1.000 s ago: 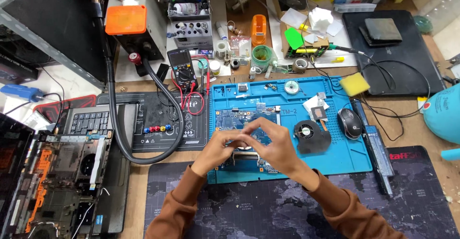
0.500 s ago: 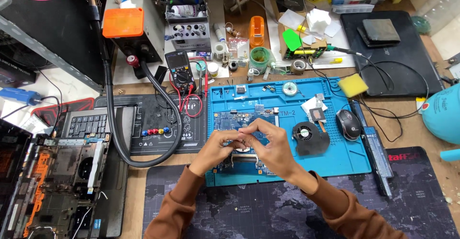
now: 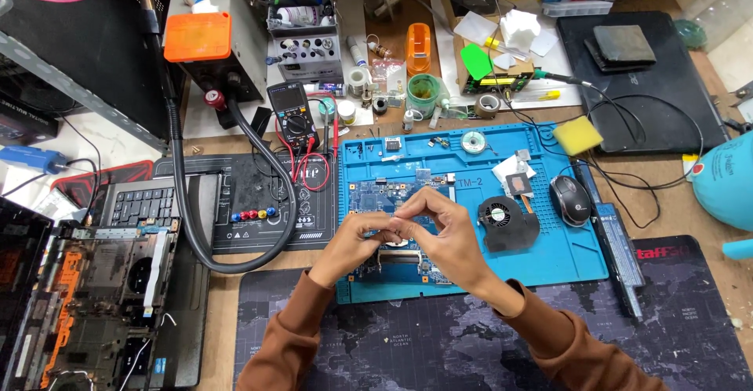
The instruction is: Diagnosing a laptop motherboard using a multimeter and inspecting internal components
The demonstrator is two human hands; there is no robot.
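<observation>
Since the earlier frames: both hands stay together over the board point(image 3: 376, 199); fingers shift slightly, the view drifts a little, nothing else on the bench moves.

Left hand point(image 3: 357, 242): fingers curled narrow, tips meeting the right hand's. What they pinch is too small to tell.

Right hand point(image 3: 443, 238): fingers bent, tips pressed against the left's above the board's centre. Held item, if any, hidden.

Board: blue, lying flat on the blue mat point(image 3: 580, 258), at 12 o'clock from the hands and partly under them.

Handling, as a judgement: a part this small calls for a light, steady pinch low over the mat, so a drop lands on the mat and not among the cables; wrists are best kept off the board.

Surroundings:
- Fan point(image 3: 502, 218), black, on the mat at 3 o'clock from the hands, near.
- Mouse point(image 3: 570, 200), at 3 o'clock, beyond the fan, at the mat's edge.
- Yellow sponge point(image 3: 577, 134), at 1 o'clock.
- Multimeter point(image 3: 291, 112), at 11 o'clock, red leads looping beside the mat.
- Black hose point(image 3: 184, 203), curving at 9 o'clock.
- Open laptop chassis point(image 3: 94, 289), at 8 o'clock, well apart.

Obstructions: fan and loose bits on the mat crowd the right side; leads lie just beside the mat's left edge.
</observation>
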